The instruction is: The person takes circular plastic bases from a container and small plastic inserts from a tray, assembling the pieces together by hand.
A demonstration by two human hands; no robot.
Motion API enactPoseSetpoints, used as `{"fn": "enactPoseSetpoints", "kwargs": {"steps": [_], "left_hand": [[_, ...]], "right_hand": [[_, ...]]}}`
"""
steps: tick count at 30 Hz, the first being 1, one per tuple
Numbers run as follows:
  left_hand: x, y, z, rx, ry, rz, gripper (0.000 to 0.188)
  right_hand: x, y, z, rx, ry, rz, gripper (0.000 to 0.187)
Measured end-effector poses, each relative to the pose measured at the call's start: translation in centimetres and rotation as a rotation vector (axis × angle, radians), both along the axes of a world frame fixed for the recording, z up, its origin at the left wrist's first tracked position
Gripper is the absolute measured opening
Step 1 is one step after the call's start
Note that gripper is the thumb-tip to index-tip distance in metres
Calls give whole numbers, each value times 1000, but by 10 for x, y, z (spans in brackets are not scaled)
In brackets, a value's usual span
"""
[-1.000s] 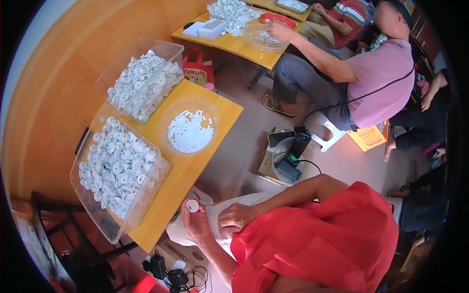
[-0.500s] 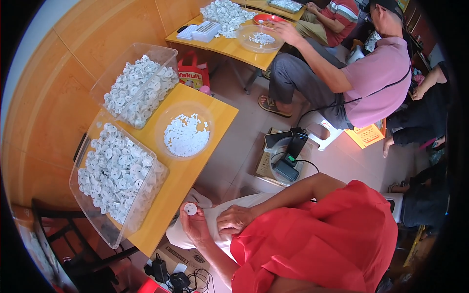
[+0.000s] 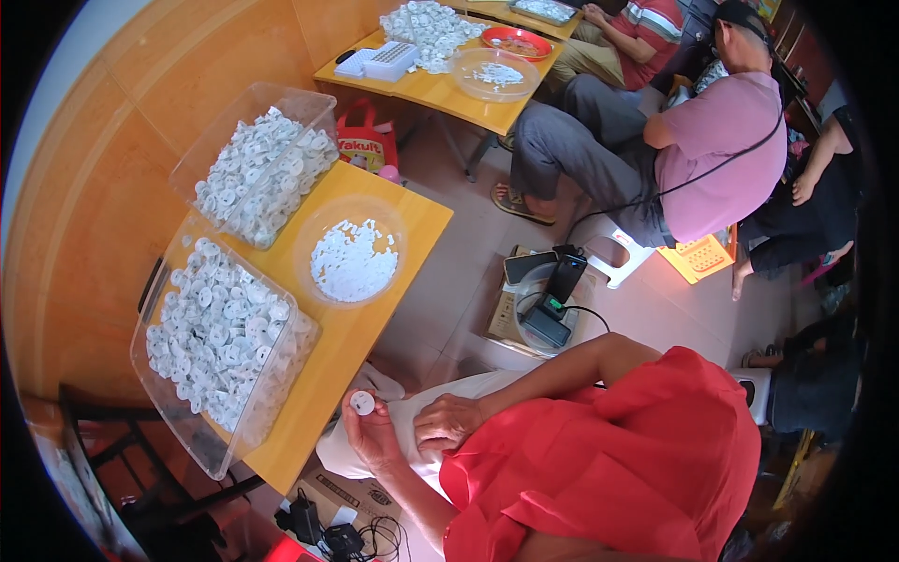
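Note:
Between the fingertips of my left hand (image 3: 375, 437) is a small round white plastic disc (image 3: 362, 403), its flat face turned up. That hand is closed on it, in front of my knee and beside the table edge. My right hand (image 3: 448, 421) rests on my light trousers (image 3: 412, 412), its fingers loosely bent and a little apart, with nothing seen in it. Left of my hands, a clear plastic bin (image 3: 300, 323) full of similar white round parts stands on the yellow table (image 3: 375, 281). Farther along is a round clear bowl (image 3: 397, 239) of small white pieces.
A second clear bin (image 3: 328, 98) of white parts stands behind. A co-worker in a pink shirt (image 3: 726, 159) sits by another table (image 3: 435, 89). Black devices with cables (image 3: 552, 304) lie on a box at the right. Adapters (image 3: 318, 525) are below the table.
The co-worker in pink has drawn a hand back from the far bowl toward the lap, uncovering the red tray. My hands have barely moved, and the disc stays in my left fingers.

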State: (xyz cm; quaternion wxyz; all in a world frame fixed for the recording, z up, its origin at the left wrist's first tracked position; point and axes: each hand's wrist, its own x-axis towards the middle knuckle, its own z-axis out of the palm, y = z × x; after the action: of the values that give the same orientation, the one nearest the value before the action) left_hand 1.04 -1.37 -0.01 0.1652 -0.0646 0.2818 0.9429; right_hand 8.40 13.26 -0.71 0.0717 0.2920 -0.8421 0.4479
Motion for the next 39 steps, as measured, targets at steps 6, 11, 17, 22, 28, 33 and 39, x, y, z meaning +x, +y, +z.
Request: {"fn": "enactPoseSetpoints", "kwargs": {"steps": [6,11,17,22,28,33,39], "left_hand": [[0,-9,-6,138,13,-4,31],[-4,-6,-9,162,12,-73,28],[-6,-6,-4,153,48,-111,27],[-3,-4,-3,105,36,-80,27],[-1,-2,1,110,28,-38,26],[-2,-1,-1,95,7,-34,29],[-1,-1,4,86,22,-4,28]], "right_hand": [[-1,-6,-10,-50,65,2,17],[1,-2,-11,-82,32,14,17],[1,-3,-17,-104,53,11,18],[2,-7,-22,-70,65,-1,18],[1,-6,-17,-155,49,42,16],[1,-3,-15,-69,44,20,17],[0,-3,-9,-48,18,43,18]]}}
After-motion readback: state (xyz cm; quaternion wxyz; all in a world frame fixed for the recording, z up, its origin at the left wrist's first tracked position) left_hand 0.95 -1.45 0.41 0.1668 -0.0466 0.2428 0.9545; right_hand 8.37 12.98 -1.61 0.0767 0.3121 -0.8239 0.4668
